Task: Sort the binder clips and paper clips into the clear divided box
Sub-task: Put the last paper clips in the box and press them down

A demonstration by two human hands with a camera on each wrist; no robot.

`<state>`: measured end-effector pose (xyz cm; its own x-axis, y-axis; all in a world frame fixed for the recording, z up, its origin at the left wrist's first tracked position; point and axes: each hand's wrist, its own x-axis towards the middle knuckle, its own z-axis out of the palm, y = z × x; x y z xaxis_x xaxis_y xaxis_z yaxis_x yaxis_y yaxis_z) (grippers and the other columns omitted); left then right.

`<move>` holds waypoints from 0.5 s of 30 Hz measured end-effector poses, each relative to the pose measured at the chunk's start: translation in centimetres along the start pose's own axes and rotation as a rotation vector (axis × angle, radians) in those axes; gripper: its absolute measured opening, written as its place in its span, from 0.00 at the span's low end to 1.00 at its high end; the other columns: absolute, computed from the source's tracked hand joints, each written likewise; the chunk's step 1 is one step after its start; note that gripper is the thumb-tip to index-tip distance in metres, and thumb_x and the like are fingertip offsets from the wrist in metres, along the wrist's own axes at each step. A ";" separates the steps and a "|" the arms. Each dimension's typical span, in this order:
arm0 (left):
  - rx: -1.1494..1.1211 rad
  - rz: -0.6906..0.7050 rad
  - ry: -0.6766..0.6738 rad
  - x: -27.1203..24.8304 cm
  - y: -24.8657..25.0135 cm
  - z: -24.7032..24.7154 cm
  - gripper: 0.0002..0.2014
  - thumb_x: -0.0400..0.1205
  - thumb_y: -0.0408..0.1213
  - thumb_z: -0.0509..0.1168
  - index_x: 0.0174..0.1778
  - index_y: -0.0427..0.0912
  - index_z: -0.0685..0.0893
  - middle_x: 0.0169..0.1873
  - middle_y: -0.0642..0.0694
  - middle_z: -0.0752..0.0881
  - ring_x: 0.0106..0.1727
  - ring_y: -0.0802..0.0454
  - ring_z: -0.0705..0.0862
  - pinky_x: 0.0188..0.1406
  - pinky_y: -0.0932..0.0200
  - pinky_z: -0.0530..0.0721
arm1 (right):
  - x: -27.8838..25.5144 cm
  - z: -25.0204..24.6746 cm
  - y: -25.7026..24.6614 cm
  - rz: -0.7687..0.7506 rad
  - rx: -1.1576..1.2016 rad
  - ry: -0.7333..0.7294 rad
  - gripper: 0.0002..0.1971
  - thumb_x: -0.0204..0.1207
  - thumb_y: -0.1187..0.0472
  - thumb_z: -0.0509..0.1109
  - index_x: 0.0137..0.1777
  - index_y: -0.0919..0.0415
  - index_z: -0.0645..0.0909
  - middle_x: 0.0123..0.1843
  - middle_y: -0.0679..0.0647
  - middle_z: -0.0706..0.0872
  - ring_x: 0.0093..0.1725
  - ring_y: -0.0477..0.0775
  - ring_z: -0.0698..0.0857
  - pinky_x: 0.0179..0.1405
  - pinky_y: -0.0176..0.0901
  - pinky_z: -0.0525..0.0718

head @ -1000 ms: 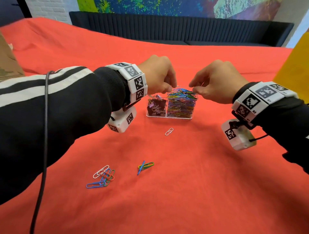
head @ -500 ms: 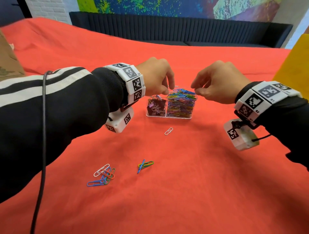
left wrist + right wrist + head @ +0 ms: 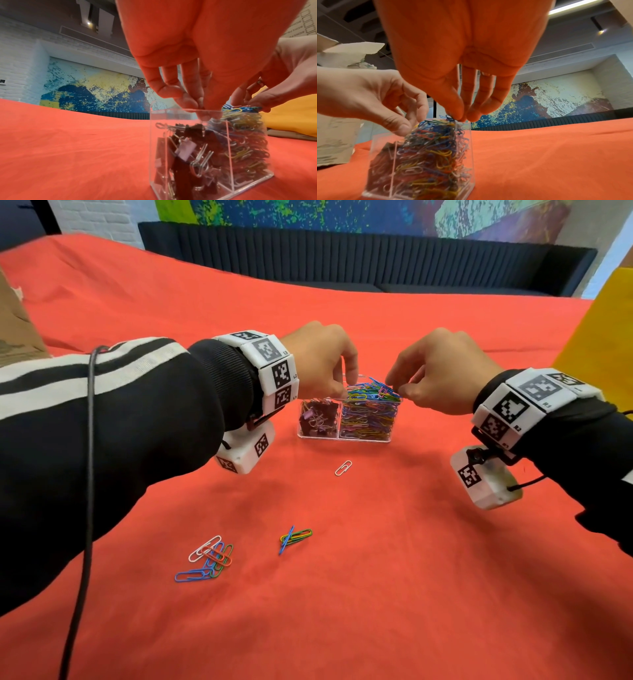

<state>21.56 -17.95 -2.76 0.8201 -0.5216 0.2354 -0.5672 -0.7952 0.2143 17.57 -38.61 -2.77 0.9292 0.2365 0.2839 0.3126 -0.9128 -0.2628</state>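
Nearest the viewer, at about 7 o'clock on the red worktop, lies a loose cluster of paper clips; a smaller bundle sits just beyond at 6 o'clock, and a single white clip lies near the box front. Farther off, toward 12 o'clock, stands the clear divided box: binder clips fill its left compartment, while the paper-clip heap in the right compartment rises above the rim. The left hand, fingers curled, pinches the box rim by the divider. The right hand pinches clips at the heap's top. Advisably, steady the box and press the heap level before adding more, since an overfull compartment may spill clips across the divider.
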 end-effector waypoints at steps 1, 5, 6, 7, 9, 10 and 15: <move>-0.003 0.001 0.006 0.0 0.0 0.0 0.09 0.70 0.40 0.77 0.45 0.50 0.89 0.33 0.56 0.90 0.36 0.69 0.84 0.37 0.67 0.80 | 0.0 0.0 -0.1 -0.007 -0.003 -0.003 0.15 0.69 0.67 0.72 0.44 0.45 0.92 0.36 0.46 0.90 0.42 0.49 0.89 0.45 0.37 0.82; -0.005 0.009 0.013 -0.1 0.2 0.0 0.09 0.70 0.40 0.77 0.45 0.50 0.89 0.34 0.55 0.91 0.36 0.70 0.84 0.36 0.69 0.79 | -0.1 -0.3 -0.4 -0.017 -0.006 0.012 0.15 0.69 0.67 0.71 0.45 0.45 0.92 0.34 0.40 0.88 0.42 0.47 0.89 0.46 0.36 0.81; -0.009 0.011 0.012 -0.1 0.3 0.0 0.09 0.70 0.40 0.77 0.45 0.50 0.89 0.34 0.55 0.91 0.35 0.70 0.84 0.36 0.69 0.79 | -0.2 -0.5 -0.5 -0.018 -0.004 0.014 0.15 0.69 0.66 0.71 0.44 0.44 0.91 0.34 0.39 0.89 0.41 0.44 0.89 0.46 0.36 0.82; -0.014 0.013 0.011 0.0 0.3 0.0 0.10 0.70 0.40 0.77 0.46 0.49 0.89 0.34 0.55 0.91 0.35 0.70 0.84 0.37 0.68 0.79 | -0.2 -0.6 -0.6 -0.019 -0.004 0.006 0.15 0.68 0.66 0.71 0.44 0.44 0.91 0.32 0.38 0.88 0.40 0.39 0.88 0.45 0.34 0.83; -0.028 0.015 0.011 0.0 0.5 0.1 0.10 0.69 0.40 0.78 0.45 0.49 0.89 0.34 0.54 0.91 0.33 0.70 0.84 0.38 0.68 0.80 | -0.4 -0.7 -0.6 -0.029 -0.020 -0.033 0.16 0.68 0.67 0.72 0.44 0.44 0.91 0.26 0.31 0.86 0.36 0.28 0.85 0.37 0.22 0.79; -0.028 0.016 0.013 0.0 0.6 0.1 0.10 0.69 0.40 0.78 0.45 0.49 0.89 0.34 0.54 0.91 0.33 0.69 0.84 0.37 0.68 0.80 | -0.4 -0.7 -0.7 -0.035 -0.036 -0.049 0.16 0.68 0.68 0.72 0.45 0.44 0.92 0.25 0.25 0.83 0.34 0.26 0.84 0.33 0.17 0.74; 0.007 0.041 0.006 -0.3 0.9 -0.1 0.06 0.72 0.38 0.76 0.44 0.50 0.92 0.29 0.56 0.89 0.31 0.69 0.83 0.37 0.71 0.80 | -0.7 -1.0 -0.6 -0.038 -0.037 -0.028 0.17 0.70 0.68 0.71 0.47 0.45 0.92 0.21 0.19 0.77 0.36 0.31 0.83 0.34 0.26 0.75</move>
<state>20.85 -18.46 -2.53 0.7954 -0.5523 0.2495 -0.6002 -0.7750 0.1976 16.54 -38.56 -1.85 0.9221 0.2804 0.2668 0.3412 -0.9143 -0.2181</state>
